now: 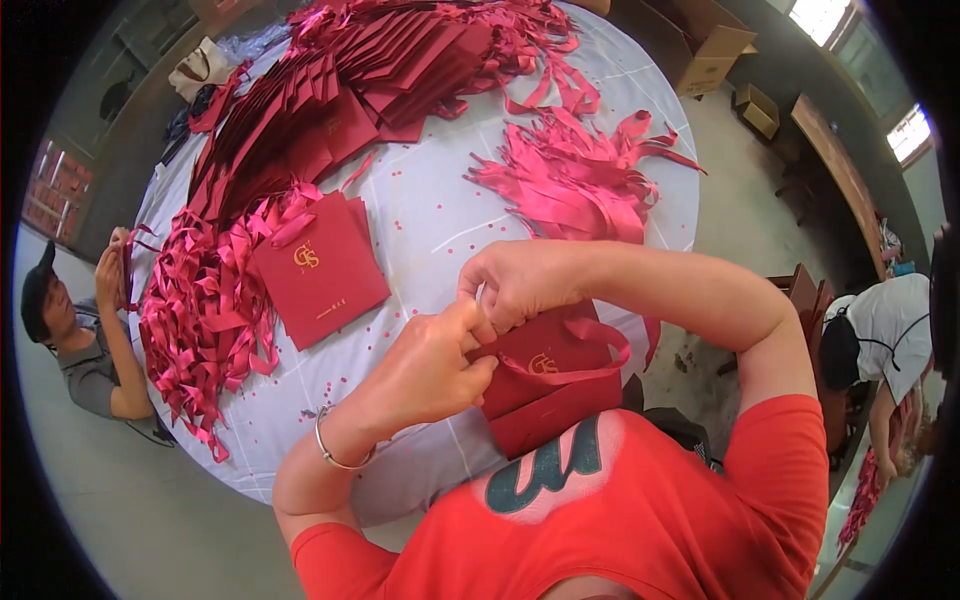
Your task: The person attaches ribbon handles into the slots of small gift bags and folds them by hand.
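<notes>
My left hand [435, 365] and my right hand [520, 287] meet fingertip to fingertip, both closed in a pinch. Whatever lies between the fingers is too small and covered to make out. Just under them, close to my body, is a dark red paper bag [530, 415] with gold print. A pink ribbon handle [605, 372] loops over its face, and the left end of that loop runs toward my left fingers. The bag's upper left part is hidden by my hands.
On the white-covered round table [420, 215] lie a small stack of red bags [325, 275], a pile of looped ribbons [205, 310], loose ribbons [575, 175] and many fanned bags [330, 100]. Red dots are scattered about. One person [90, 345] works at left, another [885, 340] at right.
</notes>
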`<state>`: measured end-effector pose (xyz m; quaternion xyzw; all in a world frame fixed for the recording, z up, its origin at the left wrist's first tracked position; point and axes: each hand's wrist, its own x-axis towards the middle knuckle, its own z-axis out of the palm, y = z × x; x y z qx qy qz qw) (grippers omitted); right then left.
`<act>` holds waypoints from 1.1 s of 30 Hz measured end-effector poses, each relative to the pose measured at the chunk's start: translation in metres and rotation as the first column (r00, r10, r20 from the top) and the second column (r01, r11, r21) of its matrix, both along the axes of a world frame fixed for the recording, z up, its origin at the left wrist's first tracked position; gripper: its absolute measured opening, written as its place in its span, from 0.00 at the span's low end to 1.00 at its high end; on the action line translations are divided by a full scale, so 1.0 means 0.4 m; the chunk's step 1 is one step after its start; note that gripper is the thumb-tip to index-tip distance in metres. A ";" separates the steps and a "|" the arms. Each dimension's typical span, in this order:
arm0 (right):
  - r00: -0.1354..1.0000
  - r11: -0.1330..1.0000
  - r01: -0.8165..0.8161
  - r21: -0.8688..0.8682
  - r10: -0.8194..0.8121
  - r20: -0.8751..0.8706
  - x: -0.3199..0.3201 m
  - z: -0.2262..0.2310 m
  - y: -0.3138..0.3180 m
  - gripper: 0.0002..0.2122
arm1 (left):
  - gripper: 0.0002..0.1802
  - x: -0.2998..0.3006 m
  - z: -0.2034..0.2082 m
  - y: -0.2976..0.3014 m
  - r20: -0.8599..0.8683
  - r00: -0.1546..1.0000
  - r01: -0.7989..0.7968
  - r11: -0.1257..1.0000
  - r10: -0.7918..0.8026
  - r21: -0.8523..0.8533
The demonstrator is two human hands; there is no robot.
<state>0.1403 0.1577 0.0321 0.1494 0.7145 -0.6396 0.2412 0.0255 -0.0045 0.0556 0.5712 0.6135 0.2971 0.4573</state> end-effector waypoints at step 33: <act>0.955 0.771 0.253 0.585 -0.100 -0.281 0.004 -0.049 0.042 0.12 | 0.11 -0.015 -0.036 0.022 -0.016 1.000 0.014 0.988 -0.017 -0.151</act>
